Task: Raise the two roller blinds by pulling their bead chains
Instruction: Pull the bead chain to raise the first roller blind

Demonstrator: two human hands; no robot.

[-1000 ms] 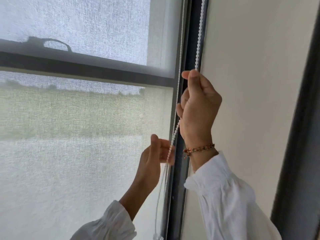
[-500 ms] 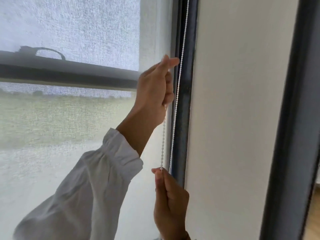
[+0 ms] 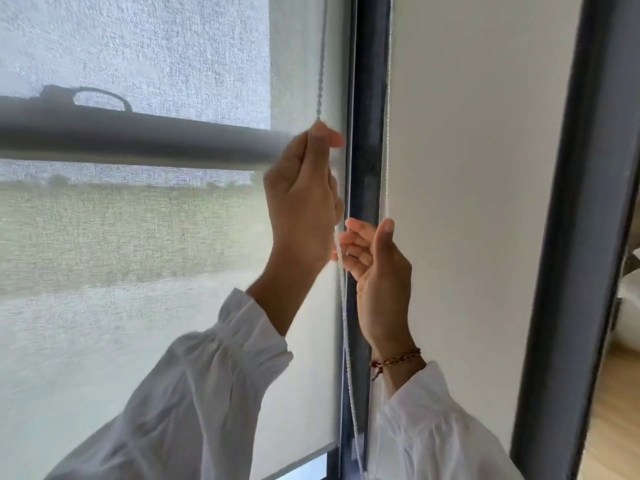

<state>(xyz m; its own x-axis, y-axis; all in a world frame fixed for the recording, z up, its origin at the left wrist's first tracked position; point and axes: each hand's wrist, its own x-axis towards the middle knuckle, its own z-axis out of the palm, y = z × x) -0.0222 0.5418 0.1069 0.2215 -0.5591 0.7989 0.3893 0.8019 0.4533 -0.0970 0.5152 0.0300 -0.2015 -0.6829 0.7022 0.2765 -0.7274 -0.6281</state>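
Left hand (image 3: 300, 188) fingers pinch the bead chain (image 3: 320, 81); right hand (image 3: 375, 268) fingers spread apart.

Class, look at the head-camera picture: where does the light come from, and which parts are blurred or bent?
Head view: daylight comes through the sheer roller blind, so the window bar shows as a dark silhouette; the left hand and bead chain are smeared by motion, and the right hand looks soft too; the dark frame at the right leans, which suggests wide-angle distortion.
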